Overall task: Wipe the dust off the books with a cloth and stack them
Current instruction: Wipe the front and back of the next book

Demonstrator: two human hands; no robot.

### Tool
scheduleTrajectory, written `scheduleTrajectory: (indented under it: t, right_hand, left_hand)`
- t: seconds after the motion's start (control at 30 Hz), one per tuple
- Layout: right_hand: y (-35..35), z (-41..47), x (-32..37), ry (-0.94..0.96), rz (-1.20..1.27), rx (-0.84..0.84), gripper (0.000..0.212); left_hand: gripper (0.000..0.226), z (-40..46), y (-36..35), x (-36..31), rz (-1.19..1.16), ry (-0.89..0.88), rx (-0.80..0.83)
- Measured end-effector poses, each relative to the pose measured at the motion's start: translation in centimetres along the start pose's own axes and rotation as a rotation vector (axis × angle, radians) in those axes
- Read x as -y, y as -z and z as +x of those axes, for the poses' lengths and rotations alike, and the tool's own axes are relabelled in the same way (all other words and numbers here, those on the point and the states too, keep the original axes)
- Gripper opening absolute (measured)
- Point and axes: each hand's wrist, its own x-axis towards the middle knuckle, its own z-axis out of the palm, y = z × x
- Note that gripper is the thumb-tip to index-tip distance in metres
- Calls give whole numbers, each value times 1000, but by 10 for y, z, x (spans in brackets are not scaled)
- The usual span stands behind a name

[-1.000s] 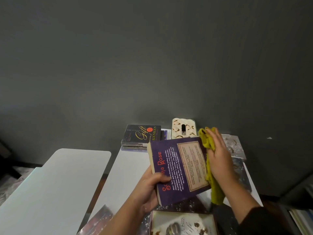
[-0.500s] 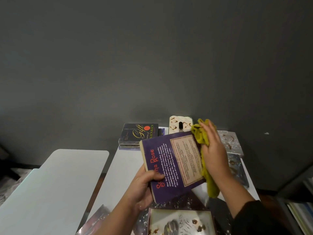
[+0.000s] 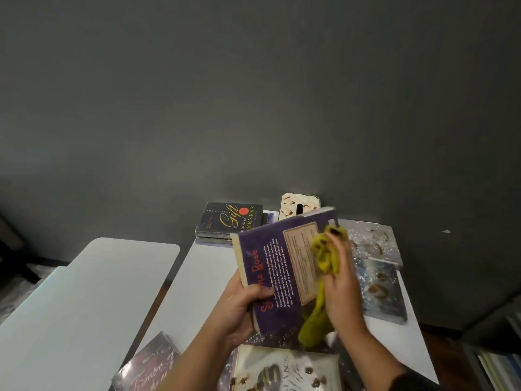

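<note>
two hands work: left hand [image 3: 239, 309] grips purple book [image 3: 279, 272] (tilted), right hand [image 3: 342, 292] fingers clutch yellow cloth [image 3: 324, 255] against its cover.

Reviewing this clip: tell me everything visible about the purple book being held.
The purple book is a paperback, its cover showing red lettering, small pale text and a tan text panel. It is held tilted above the white table, top edge away from the camera. The left hand grips its lower left edge, thumb on the cover. The right hand presses a yellow-green cloth against the cover's right side; the cloth's tail hangs past the lower edge. Cream page edges show along the left.
</note>
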Motion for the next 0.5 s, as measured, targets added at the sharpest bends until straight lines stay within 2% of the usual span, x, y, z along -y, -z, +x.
scheduleTrajectory:
  t: [0.07, 0.1, 0.17, 0.2, 0.27, 0.37, 0.43, 0.5]
  right_hand:
    - [20, 16, -17, -277, 159, -88, 53]
    - [29, 21, -21, -440, 312, -94, 44]
    - [42, 23, -18, -735, 662, -64, 32]
    - [47, 25, -14, -823, 769, -43, 29]
    - [55, 26, -6, -920, 910, -38, 25]
    - [62, 26, -2, -927, 1088, -52, 18]
    - [67, 26, 0, -939, 1128, -66, 26]
    - [70, 27, 1, -980, 1136, 26, 22]
  left_hand:
    - [67, -4, -3, -1, 77, -26, 50]
    - [67, -6, -5, -1, 108, -40, 79]
    - [63, -9, -10, 0, 196, -63, 143]
    - [60, -10, -11, -1, 266, -74, 173]
    - [54, -12, -15, -8, 430, -111, 240]
    - [48, -13, -20, -21, 650, -188, 353]
    - [46, -11, -24, -24, 743, -232, 418]
    - [46, -7, -23, -23, 861, -288, 427]
